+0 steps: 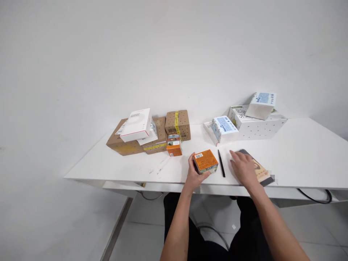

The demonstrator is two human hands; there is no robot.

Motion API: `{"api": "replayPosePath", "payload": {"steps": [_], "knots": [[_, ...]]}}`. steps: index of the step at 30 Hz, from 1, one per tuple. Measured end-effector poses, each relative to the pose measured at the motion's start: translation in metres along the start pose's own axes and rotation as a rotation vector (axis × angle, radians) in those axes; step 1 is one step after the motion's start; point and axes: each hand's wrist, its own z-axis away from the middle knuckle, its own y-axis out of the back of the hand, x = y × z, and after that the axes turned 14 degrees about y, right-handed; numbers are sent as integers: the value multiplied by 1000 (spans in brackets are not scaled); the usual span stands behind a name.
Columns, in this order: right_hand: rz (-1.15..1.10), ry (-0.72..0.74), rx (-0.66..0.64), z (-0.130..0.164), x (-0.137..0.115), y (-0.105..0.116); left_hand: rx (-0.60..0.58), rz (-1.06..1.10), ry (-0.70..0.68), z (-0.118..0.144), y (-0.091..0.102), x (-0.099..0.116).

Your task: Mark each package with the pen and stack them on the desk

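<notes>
My left hand (195, 176) is closed around the near left side of an orange box (206, 161) with a barcode label on its top. To the right of that box lies a black pen (221, 164) on the white table. My right hand (244, 167) is just beyond the pen, over the left part of a dark-edged notebook or booklet (263, 173) with a tan cover picture. Its thumb and fingers are apart and nothing shows between them. Whether the right hand touches the booklet I cannot tell.
A second orange box (174, 145) stands left, before a brown carton (183, 125) with yellow tape. More brown cartons carry a flat white box (136, 125). At the back right, a blue-labelled box (224, 127) sits beside a large white box (261, 127). A wall (174, 54) rises behind.
</notes>
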Motion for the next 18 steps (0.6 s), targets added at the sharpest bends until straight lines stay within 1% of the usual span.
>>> {"api": "replayPosePath", "payload": {"steps": [1,3,4,5,7,9,12,15,16,18], "knots": [[5,-107,5,7,7,2,-11,8,0,0,0,0],[5,-318,-48,20,20,6,-34,23,2,0,1,0],[-11,-387,-99,24,26,7,-42,35,3,0,1,0],[-38,-421,-151,27,30,8,-44,52,6,0,0,0],[-91,-415,-217,29,35,8,-41,85,18,0,0,2],[-112,-389,-224,28,37,8,-34,105,29,0,-1,3],[-116,-381,-195,25,35,11,-24,119,30,1,-3,5],[-148,-398,-147,30,33,17,-5,114,18,1,-3,6],[-186,-409,-114,33,32,20,-1,111,14,1,-3,6],[-341,-452,-28,43,31,30,-2,109,7,0,-2,5]]}}
